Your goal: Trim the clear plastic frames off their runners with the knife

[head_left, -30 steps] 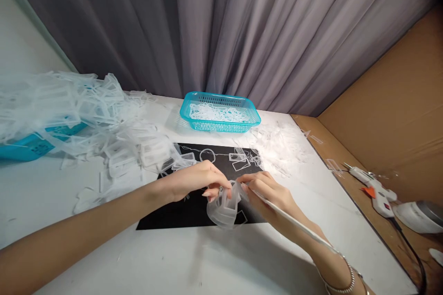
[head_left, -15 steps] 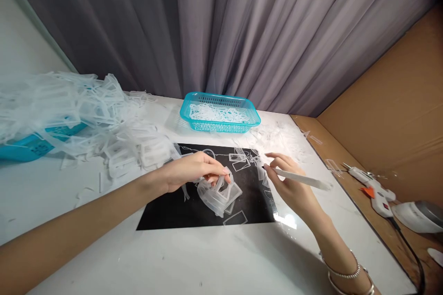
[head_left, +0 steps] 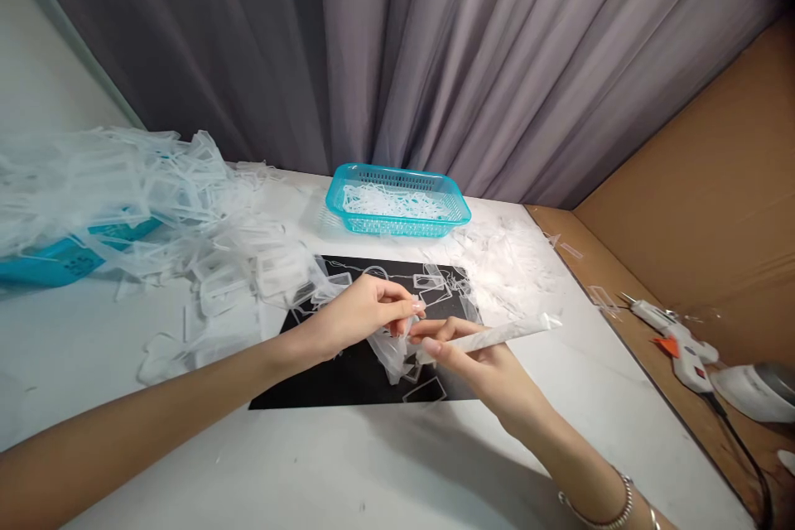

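The left hand [head_left: 380, 315] pinches the translucent piece [head_left: 391, 354] over the black mat [head_left: 348, 377], while the right hand [head_left: 481, 356], at its four o'clock, grips a white-wrapped stick [head_left: 503, 333].

The left hand [head_left: 357, 316] and right hand [head_left: 488, 364] are bare, as are both slender forearms. Around the right wrist curves a silver-coloured bracelet of small, round, bead-like segments [head_left: 627, 505]. Beside it, farther up the arm, sits a second silver-coloured band [head_left: 653, 518], partly cut off by the lower edge of view.
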`<state>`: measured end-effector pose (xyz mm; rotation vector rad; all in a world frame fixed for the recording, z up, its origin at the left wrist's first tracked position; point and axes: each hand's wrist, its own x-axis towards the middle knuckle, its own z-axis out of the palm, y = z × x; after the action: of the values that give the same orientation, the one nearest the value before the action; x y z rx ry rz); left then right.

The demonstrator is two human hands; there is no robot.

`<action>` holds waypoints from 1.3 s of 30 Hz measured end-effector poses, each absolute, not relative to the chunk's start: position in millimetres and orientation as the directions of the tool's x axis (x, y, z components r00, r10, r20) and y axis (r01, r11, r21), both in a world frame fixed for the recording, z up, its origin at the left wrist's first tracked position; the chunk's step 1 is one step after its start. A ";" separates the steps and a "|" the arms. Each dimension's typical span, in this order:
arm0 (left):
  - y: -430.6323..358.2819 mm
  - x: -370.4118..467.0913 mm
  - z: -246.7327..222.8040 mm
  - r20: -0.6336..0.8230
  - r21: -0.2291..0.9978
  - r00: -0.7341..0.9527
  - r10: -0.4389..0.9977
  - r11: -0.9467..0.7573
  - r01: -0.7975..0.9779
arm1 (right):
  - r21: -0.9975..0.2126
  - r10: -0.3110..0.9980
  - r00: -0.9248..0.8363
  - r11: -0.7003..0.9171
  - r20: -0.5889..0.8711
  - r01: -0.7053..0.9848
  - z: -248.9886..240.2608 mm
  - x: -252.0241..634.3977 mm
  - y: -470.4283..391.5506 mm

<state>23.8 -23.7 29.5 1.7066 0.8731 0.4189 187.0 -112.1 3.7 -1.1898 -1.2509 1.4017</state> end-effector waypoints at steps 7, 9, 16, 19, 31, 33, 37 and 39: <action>-27.7 25.2 28.0 -0.159 0.944 0.646 0.746 -0.077 0.322 | -0.991 0.991 -0.047 -0.130 -0.129 -0.018 1.9 188.0 -110.0; -28.2 25.5 27.7 -0.159 0.944 0.646 0.747 -0.077 0.320 | -0.989 0.989 -0.021 -0.148 -0.148 0.006 1.0 188.4 -110.1; -29.1 25.0 28.1 -0.164 0.947 0.648 0.744 -0.066 0.316 | -0.984 0.985 -0.020 -0.171 -0.170 -0.053 -0.3 186.8 -110.0; -28.8 24.7 27.4 -0.168 0.944 0.649 0.742 -0.067 0.322 | -0.981 0.984 -0.006 -0.179 -0.179 -0.077 0.5 185.9 -109.9; -27.9 19.7 23.0 -0.199 0.895 0.642 0.741 -0.130 0.427 | -0.973 0.994 0.105 -0.060 -0.037 0.222 0.4 184.9 -111.8; -26.3 17.5 19.9 -0.186 0.865 0.607 0.772 -0.164 0.474 | -0.961 0.991 0.133 -0.024 0.013 0.275 2.5 185.3 -112.6; -27.7 16.3 17.6 -0.160 0.862 0.625 0.764 -0.200 0.465 | -0.963 0.987 0.142 0.031 0.072 0.269 4.1 184.6 -114.7; -30.2 16.9 19.3 -0.170 0.871 0.653 0.738 -0.197 0.449 | -0.963 0.986 0.137 0.054 0.093 0.265 2.8 183.9 -115.2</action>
<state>16.9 -30.2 19.3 1.8392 0.9446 0.3496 183.9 -115.2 2.8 -1.4083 -1.3176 0.9076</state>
